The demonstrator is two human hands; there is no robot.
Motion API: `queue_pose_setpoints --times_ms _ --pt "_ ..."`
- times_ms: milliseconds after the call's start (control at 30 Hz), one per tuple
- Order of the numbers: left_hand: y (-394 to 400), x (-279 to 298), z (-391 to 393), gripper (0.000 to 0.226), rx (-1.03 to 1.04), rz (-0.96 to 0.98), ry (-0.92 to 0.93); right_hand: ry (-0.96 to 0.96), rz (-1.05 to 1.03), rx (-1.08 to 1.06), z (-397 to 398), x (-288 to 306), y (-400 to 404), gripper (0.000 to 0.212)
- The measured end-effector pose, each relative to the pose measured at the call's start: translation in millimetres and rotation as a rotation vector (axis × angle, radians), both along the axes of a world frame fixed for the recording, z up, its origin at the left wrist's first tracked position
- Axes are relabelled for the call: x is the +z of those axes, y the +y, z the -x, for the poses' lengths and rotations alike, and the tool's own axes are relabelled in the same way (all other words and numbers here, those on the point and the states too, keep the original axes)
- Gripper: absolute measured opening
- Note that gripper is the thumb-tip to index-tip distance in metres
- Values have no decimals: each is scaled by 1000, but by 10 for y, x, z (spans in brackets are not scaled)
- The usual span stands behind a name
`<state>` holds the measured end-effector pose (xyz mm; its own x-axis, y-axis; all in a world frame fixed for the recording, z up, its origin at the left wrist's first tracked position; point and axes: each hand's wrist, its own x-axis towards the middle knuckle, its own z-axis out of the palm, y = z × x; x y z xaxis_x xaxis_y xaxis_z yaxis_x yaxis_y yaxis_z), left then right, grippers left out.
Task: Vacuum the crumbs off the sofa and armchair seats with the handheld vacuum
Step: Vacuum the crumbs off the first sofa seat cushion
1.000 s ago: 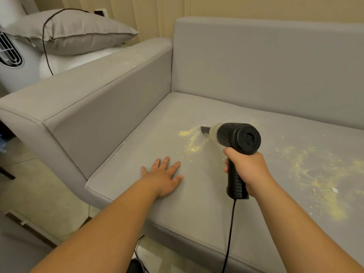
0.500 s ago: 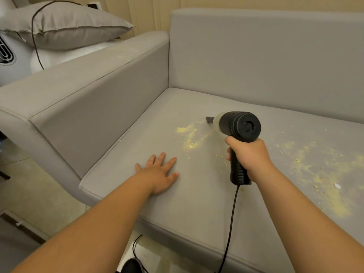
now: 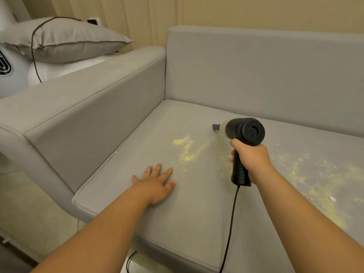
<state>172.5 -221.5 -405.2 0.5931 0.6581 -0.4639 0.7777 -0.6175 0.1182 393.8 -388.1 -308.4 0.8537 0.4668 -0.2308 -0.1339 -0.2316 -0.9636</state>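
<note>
Lying at the far left, a grey pillow sits on a white rounded object, with a thin dark cable draped over it. Next comes the grey sofa's armrest, then its seat, which fills most of the view below the upright backrest. The left hand rests flat on the seat near its front edge, palm down, fingers straight and slightly spread, holding nothing. Just beyond its fingertips lies a small patch of yellow crumbs, with a few loose specks trailing toward the front. To the right of that patch, the right hand grips the black handle of the handheld vacuum, fingers curled round it. The vacuum is held above the seat, its round black rear facing the camera and its narrow dark nozzle pointing left and away, with its tip beyond the crumb patch and close to the cushion; whether it touches the fabric cannot be told. A black power cord hangs from the bottom of the handle over the seat's front edge. Further right, a wider scatter of crumbs spreads across the seat toward the right edge of the view.
</note>
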Motion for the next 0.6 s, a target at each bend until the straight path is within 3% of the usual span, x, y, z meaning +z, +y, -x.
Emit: queue_pose_setpoints --times_ms 267,600 --pt "21 -30 -27 64 -12 -9 8 -22 36 120 16 -8 205 6" --pt "-107 63 69 63 -37 3 9 -56 104 226 531 -145 -210 11"
